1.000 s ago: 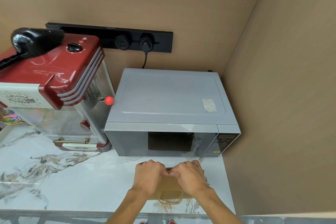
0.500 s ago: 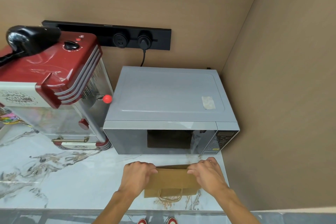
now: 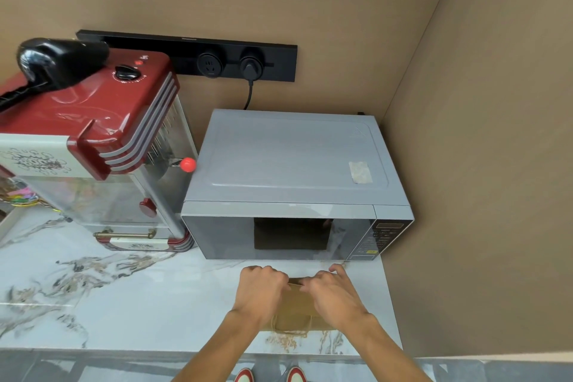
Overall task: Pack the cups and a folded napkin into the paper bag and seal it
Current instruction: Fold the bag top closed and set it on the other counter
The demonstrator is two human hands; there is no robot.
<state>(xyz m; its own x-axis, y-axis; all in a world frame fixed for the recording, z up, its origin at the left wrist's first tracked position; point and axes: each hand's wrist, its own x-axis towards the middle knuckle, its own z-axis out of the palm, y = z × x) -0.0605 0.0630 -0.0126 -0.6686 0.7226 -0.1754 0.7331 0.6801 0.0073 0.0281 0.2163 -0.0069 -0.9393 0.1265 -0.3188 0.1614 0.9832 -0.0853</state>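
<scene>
While the paper bag [image 3: 296, 304] stands on the marble counter [image 3: 124, 298] just in front of the microwave [image 3: 294, 189], I see both hands closed on its top edge. The left hand [image 3: 259, 295] has its fingers curled over the folded rim from the left side, and the right hand [image 3: 336, 295] does the same from the right, its fingertips pinching the brown paper near the middle. The two hands sit close together, nearly touching above the bag's mouth, and they hide most of the top; I cannot tell what is inside. Below them the bag's flat brown face shows, with its twine handle [image 3: 291, 327] hanging down against the front, just above the counter.

Further out, the grey microwave fills the right corner against the tan wall, its dark door window facing me and a pale patch of tape [image 3: 359, 171] on its top. To its left stands a red and cream popcorn machine [image 3: 93, 146], touching or nearly touching the microwave's side, with a red knob [image 3: 188, 164] sticking out toward it. A black device [image 3: 59, 60] rests on top of the machine. Behind, a black socket strip [image 3: 198, 56] runs along the wall with one plug [image 3: 250, 67] in it. At the bottom edge, red and white shoe tips [image 3: 269, 375] show on the floor.
</scene>
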